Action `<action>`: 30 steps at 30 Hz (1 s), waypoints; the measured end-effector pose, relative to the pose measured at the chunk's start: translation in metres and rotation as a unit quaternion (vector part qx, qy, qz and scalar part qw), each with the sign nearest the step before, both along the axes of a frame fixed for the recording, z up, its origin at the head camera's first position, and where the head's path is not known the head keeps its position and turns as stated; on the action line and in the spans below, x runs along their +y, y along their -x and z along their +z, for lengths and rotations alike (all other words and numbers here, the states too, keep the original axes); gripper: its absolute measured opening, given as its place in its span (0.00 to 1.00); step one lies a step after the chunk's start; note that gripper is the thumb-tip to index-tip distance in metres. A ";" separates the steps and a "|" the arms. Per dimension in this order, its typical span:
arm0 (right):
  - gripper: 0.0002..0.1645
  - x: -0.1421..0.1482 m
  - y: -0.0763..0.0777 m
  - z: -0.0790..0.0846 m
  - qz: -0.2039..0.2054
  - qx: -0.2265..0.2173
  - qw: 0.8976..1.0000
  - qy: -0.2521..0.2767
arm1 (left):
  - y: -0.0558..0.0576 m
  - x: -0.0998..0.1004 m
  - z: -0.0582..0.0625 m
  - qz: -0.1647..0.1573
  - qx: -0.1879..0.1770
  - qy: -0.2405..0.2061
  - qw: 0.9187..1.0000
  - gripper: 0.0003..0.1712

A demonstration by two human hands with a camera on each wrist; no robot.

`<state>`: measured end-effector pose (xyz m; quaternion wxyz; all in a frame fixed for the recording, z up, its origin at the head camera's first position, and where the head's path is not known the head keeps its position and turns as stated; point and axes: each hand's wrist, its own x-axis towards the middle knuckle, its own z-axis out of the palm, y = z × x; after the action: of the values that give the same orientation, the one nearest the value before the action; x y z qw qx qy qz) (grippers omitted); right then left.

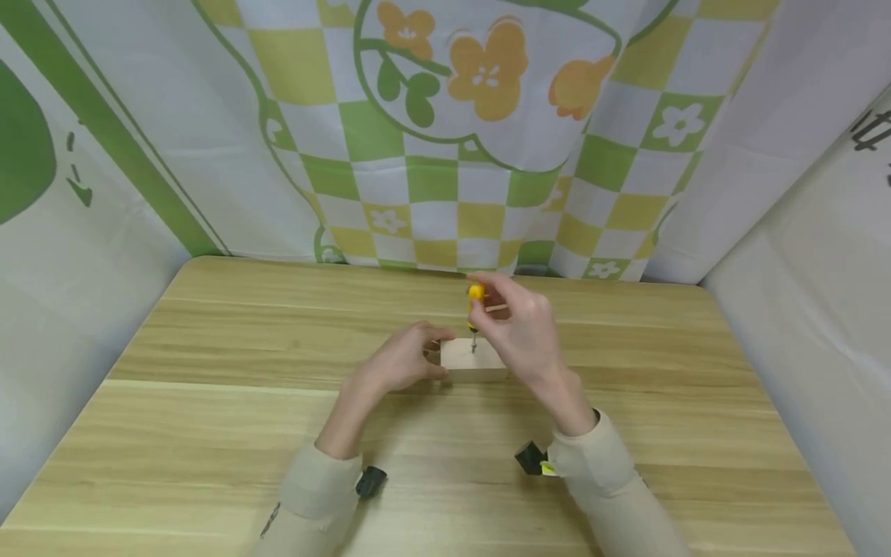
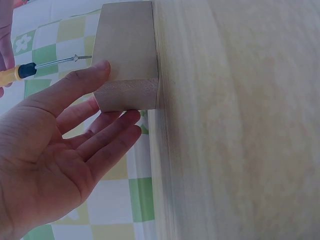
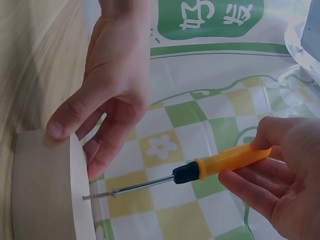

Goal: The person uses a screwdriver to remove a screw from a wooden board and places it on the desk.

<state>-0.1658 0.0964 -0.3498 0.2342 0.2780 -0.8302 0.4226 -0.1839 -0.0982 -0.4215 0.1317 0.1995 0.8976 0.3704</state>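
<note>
A pale wooden block (image 1: 458,356) lies on the table in front of me. My left hand (image 1: 404,360) steadies its left end, the thumb on the near side and fingers on the far side, as the left wrist view shows. Out of the block's top face stands a screw (image 3: 97,195), its tip in or against the wood and much of its thread exposed. A screwdriver (image 3: 230,161) with a yellow handle and black collar meets the screw's head. Thumb and fingertips of my right hand (image 1: 525,329) pinch the upper part of that handle above the block.
Wood-grain table (image 1: 230,433) surrounds the block on all sides. A checked floral curtain (image 1: 431,186) hangs along its back edge, with white cloth at both sides. Small black devices (image 1: 371,481) are worn at both wrists.
</note>
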 end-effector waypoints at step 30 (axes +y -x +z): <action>0.12 0.004 0.002 -0.005 -0.003 0.002 0.999 0.045 | 0.001 0.001 0.000 0.007 -0.012 0.015 1.000 0.38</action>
<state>-0.1678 0.1002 -0.3547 0.2491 0.2656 -0.8109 0.4580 -0.1845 -0.0971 -0.4219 0.1432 0.1866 0.9025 0.3607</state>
